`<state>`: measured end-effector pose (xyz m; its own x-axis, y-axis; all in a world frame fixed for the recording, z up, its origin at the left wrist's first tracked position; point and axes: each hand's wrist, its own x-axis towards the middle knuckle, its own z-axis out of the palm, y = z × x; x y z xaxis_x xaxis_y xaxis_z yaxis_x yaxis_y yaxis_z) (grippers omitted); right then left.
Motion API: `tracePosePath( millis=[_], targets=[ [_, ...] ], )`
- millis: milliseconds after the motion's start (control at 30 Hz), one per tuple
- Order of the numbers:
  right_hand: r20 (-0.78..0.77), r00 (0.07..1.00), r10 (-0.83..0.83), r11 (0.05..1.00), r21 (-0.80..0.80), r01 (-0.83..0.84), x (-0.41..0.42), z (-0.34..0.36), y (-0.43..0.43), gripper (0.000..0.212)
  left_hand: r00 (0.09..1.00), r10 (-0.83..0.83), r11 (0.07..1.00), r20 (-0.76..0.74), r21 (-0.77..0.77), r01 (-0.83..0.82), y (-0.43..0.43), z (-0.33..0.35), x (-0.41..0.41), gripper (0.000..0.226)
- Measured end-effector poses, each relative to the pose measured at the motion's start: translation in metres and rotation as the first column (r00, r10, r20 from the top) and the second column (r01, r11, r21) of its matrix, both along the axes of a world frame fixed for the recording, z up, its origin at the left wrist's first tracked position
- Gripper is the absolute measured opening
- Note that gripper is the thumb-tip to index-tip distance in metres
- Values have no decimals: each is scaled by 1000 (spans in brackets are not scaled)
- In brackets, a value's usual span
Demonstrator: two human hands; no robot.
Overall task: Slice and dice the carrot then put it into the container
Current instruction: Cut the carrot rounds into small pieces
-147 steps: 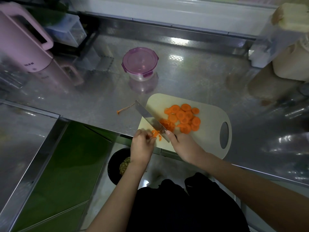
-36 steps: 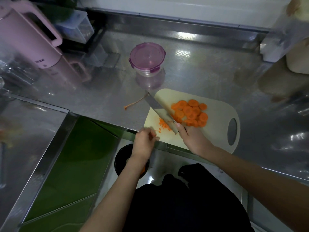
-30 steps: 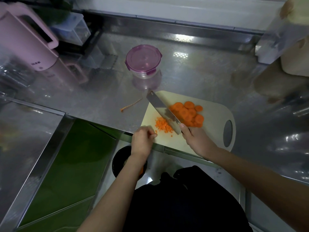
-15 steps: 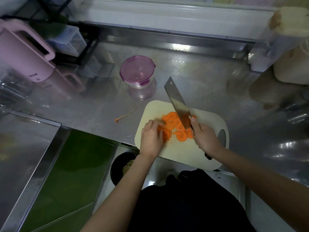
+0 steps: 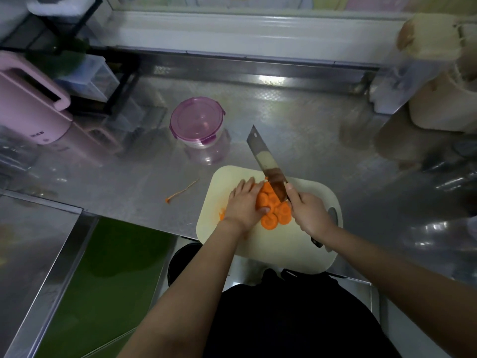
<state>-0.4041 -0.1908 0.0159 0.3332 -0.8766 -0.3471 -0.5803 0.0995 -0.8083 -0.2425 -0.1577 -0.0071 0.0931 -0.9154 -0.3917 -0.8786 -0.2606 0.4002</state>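
A pile of orange carrot rounds (image 5: 271, 208) lies in the middle of the cream cutting board (image 5: 289, 249). My left hand (image 5: 244, 203) lies flat over the left side of the pile, fingers spread on the slices. My right hand (image 5: 308, 212) grips the handle of a cleaver (image 5: 267, 161); its blade stands against the pile's right side and points away toward the back. A little diced carrot (image 5: 222, 212) shows at the board's left edge, mostly hidden by my left wrist. The round container with a purple lid (image 5: 196, 121) stands shut on the steel counter behind the board.
A thin carrot peel strip (image 5: 182, 191) lies on the counter left of the board. A pink kettle (image 5: 31, 104) and clear storage boxes (image 5: 87, 77) stand at the back left; a cream jar (image 5: 444, 99) at the back right. A dark bin (image 5: 180, 259) sits below the counter edge.
The cleaver lifted off the diced carrot and swung to the right side of the rounds. My left hand moved from the board's front edge onto the pile of slices.
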Motion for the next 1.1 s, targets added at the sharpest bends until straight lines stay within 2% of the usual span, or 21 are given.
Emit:
tracePosePath(
  millis=[133, 233, 367, 467, 533, 700, 933, 1100],
  targets=[
    [-19, 1000, -9, 1000, 0, 9, -3, -5, 0, 60, 999, 26, 996, 48, -81, -22, -3, -2, -5, 62],
    [-17, 1000, 6, 1000, -17, -6, -5, -7, 0, 60, 998, 57, 991, 3, -122, -56, -6, -2, -8, 55],
    [-10, 1000, 30, 999, -14, -30, -7, -8, 0, 60, 980, 182, 976, -87, -103, -190, -8, 1, -6, 46],
    [5, 999, 39, 999, -9, -39, -6, -8, -1, 61, 953, 293, 954, -79, -46, -297, -11, 5, -2, 48],
    [12, 999, 41, 999, -11, -41, -5, -8, -2, 61, 954, 292, 956, -69, -8, -293, -13, 7, -1, 47],
    [18, 999, 38, 999, -22, -38, -8, -5, 0, 60, 967, 225, 973, -122, -17, -229, -8, 12, -5, 27],
    [31, 999, -6, 1000, 11, 5, -17, -9, 4, 59, 967, 225, 974, -123, -3, -227, -1, 13, -18, 34],
    [5, 1000, -15, 1000, 12, 15, -22, -11, 6, 59, 959, 257, 965, -122, -28, -262, 4, 8, -25, 21]
  ],
)
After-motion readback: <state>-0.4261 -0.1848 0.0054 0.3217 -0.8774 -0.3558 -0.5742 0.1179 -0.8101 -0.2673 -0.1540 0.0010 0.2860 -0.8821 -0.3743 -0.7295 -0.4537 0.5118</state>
